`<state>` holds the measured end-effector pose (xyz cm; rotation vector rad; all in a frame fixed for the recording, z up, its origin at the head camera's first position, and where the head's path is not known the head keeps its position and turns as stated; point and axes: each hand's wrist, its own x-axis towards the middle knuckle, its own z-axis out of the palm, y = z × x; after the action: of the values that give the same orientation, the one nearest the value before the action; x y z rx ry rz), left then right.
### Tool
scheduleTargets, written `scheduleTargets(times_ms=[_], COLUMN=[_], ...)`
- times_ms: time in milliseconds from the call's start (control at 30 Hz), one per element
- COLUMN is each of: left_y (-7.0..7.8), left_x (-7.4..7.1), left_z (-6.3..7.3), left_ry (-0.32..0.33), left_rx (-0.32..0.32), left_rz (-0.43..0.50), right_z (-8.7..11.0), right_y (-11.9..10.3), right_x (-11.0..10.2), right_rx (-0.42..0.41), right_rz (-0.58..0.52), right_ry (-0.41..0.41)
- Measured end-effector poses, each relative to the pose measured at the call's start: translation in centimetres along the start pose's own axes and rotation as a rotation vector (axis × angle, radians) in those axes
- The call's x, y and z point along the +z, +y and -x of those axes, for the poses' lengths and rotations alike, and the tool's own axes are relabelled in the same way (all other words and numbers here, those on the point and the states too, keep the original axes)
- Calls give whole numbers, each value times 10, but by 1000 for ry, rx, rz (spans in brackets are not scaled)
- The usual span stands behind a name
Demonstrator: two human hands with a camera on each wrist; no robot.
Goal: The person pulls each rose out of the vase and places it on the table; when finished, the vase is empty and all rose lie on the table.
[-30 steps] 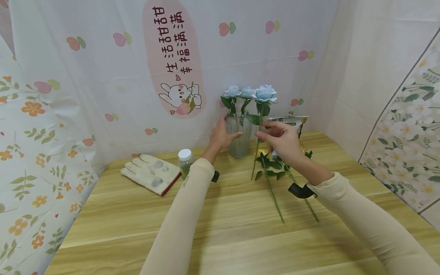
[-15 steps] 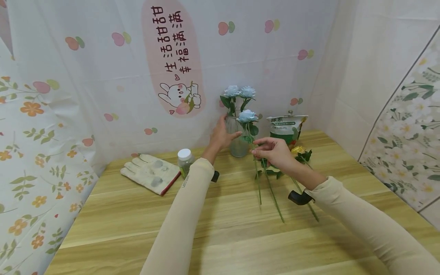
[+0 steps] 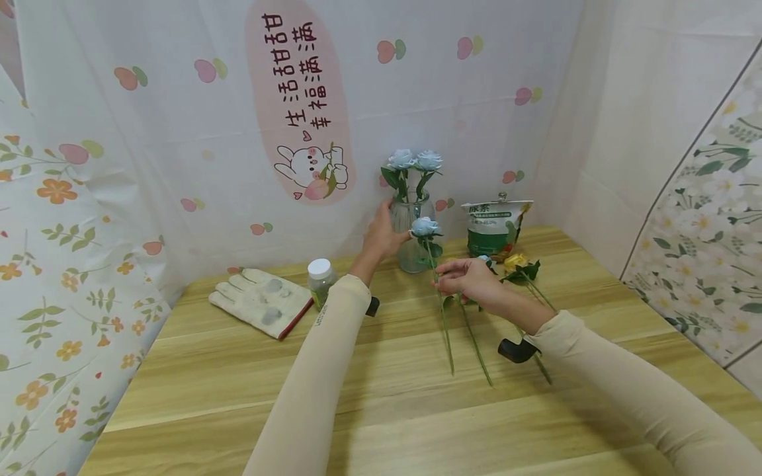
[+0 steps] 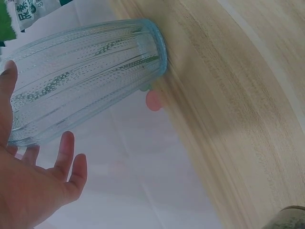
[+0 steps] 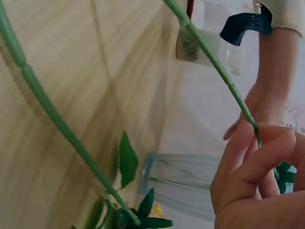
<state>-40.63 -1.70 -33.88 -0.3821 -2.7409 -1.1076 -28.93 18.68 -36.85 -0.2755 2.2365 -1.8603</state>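
Observation:
In the head view my right hand (image 3: 467,281) pinches the green stem of a pale blue rose (image 3: 425,227) between thumb and fingers. Its bloom stands in front of the vase, and the stem slants down toward the table. The right wrist view shows that pinch on the stem (image 5: 214,62) closely. My left hand (image 3: 381,235) holds the ribbed glass vase (image 3: 411,258) from its left side, near the upper part. Some fingers stand away from the glass in the left wrist view. Two pale blue roses (image 3: 415,159) stand upright in the vase.
More flowers lie right of the vase, including a yellow rose (image 3: 515,262), partly behind the right hand. A white and green bag (image 3: 491,228) stands behind them. Left of the vase are a white-capped bottle (image 3: 321,274) and a work glove (image 3: 262,301). A printed curtain (image 3: 208,165) backs the table.
My right hand has lowered the blue rose from beside the vase's blooms to in front of the vase, its stem tip now nearer me. My left hand stays on the vase.

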Motion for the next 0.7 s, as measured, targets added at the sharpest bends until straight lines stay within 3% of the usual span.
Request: scheduleTargets(times_ms=[300,700], left_y=[-1,-1], left_x=[2,2], left_z=[1,2], left_ry=[8,-2], left_rx=[6,6], left_rz=[15,17], right_z=[-6,-8], right_y=[11,21], right_x=[2,4], right_rx=[133,202], right_rz=[-34,-12], right_ry=[-105,-165])
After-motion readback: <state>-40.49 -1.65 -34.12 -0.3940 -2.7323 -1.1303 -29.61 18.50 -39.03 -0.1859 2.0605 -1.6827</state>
